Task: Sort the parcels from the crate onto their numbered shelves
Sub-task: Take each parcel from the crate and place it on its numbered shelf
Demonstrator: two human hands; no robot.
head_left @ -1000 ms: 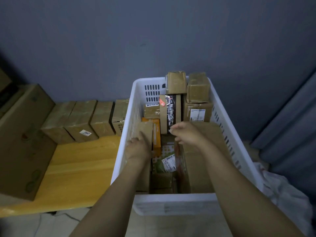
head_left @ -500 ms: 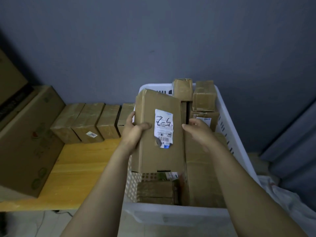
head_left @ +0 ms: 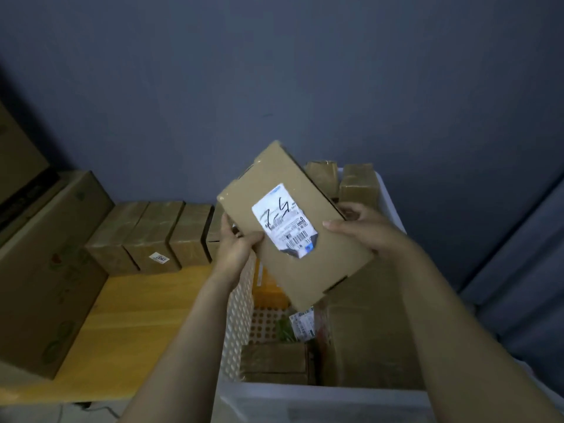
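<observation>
**Item 1.** Flat rectangular brown cardboard parcel (head_left: 305,261): matte, crisp edges, slot notches at both short ends. Held in the air over the crate's middle, tilted w/ far end leaning left, broad face to camera.
- White paper shipping label (head_left: 285,227) at centre of face: barcodes, fine print, black handwritten mark that looks like "5-2", upside down. Near edge ragged, w/ a blue patch.

**Item 2.** Left hand (head_left: 236,248): grips parcel's left long edge, thumb on front, fingers behind.

**Item 3.** Right hand (head_left: 363,230): grips the right long edge, thumb tip on front, fingers curled behind.

**Item 4.** White perforated plastic crate (head_left: 238,315): grid-holed walls & floor, smooth solid rim.
- Contents: several brown cardboard parcels.
- One orange parcel (head_left: 268,288) lies below the held one.
- Two small tape-wrapped boxes (head_left: 357,184), glossy, sit atop the pile at far end.

**Item 5.** Yellow wooden tabletop (head_left: 137,309): just left of crate, grain visible.
- Row of tape-wrapped brown boxes (head_left: 146,236) along the wall.
- Large printed carton (head_left: 45,270) at far left.

**Bkgd.** Plain grey-blue wall (head_left: 274,71), matte.
</observation>
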